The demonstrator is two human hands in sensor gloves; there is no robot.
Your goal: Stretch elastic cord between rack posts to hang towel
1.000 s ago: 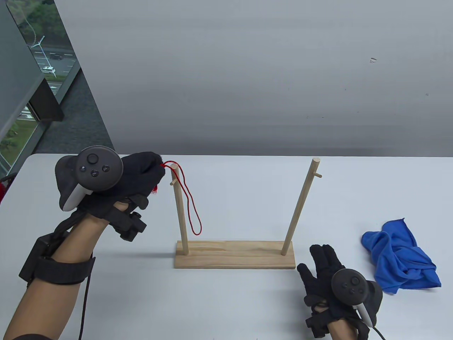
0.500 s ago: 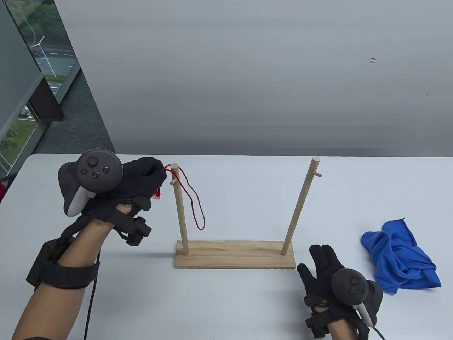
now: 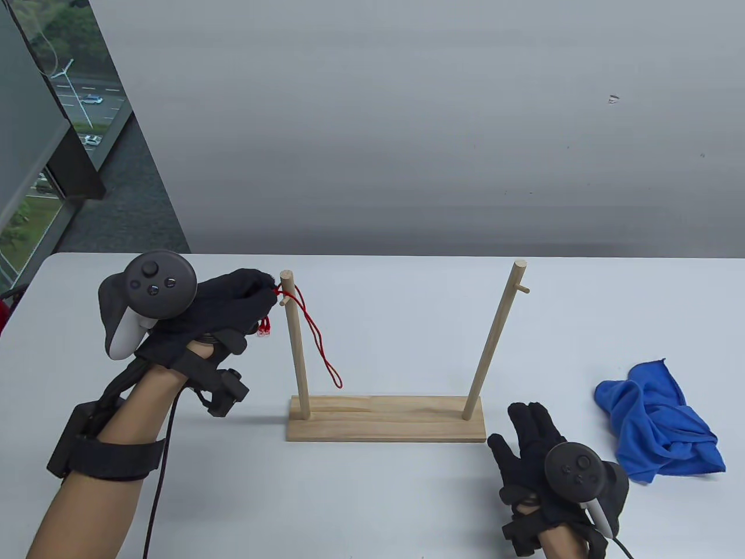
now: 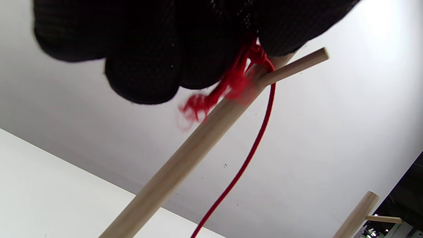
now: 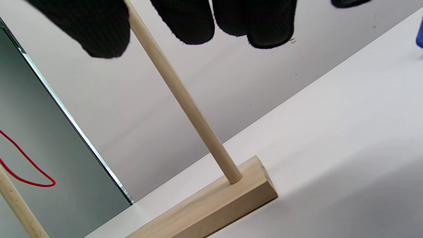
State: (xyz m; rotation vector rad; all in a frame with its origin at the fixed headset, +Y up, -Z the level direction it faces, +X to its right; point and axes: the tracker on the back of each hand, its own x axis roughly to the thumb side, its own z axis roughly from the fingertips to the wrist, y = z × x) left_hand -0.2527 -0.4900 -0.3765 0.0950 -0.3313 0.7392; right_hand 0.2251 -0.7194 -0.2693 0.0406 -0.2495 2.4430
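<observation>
A wooden rack base [image 3: 384, 419] carries a left post [image 3: 295, 343] and a right post [image 3: 493, 343], each with a small side peg. My left hand [image 3: 256, 297] pinches the knotted end of a red elastic cord [image 3: 317, 340] at the left post's peg. In the left wrist view the cord [image 4: 244, 165] wraps the post at the peg [image 4: 294, 67] and hangs down as a loop. My right hand [image 3: 532, 437] rests open on the table by the base's right end, holding nothing. A crumpled blue towel [image 3: 657, 422] lies to its right.
The white table [image 3: 384, 326] ends at a grey wall behind the rack. A window with a dark frame [image 3: 75, 169] stands at the far left. A black cable [image 3: 160, 466] trails from my left wrist.
My left hand has lowered the cord's knot from the left post's top to its peg. The hanging loop has narrowed and swung right. My right hand has not moved.
</observation>
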